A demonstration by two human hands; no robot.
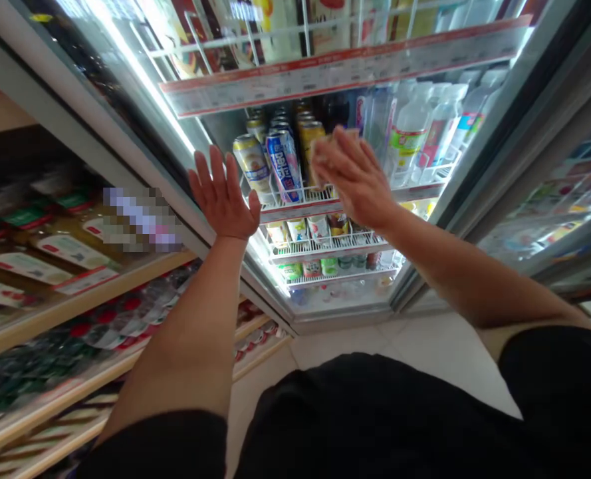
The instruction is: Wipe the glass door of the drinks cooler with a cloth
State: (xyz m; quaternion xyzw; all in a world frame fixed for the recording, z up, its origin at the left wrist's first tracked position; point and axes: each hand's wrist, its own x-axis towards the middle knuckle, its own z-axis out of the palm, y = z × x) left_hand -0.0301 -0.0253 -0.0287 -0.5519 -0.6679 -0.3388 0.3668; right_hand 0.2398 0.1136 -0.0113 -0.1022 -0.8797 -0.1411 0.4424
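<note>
Lit drinks fridge (345, 68) with cans (285, 163), wooden shelves (100, 293) beside, pale floor (425, 352)

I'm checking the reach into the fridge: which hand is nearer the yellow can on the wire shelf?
Right. The right hand, blurred, overlaps the yellow can on its right side. The left hand is spread open farther left, beyond the blue can and the gold can.

A pale tan object (336, 138) shows at the fingertips of the right hand (355, 179), too blurred to name (whether it is gripped cannot be told). At the hand's 9 o'clock a yellow can (308, 143) stands upright on the wire shelf (295, 211). A blue-and-white can (284, 166) leans slightly at its 8 o'clock, and a gold-and-white can (252, 165) stands farther out toward 9 o'clock.
</note>
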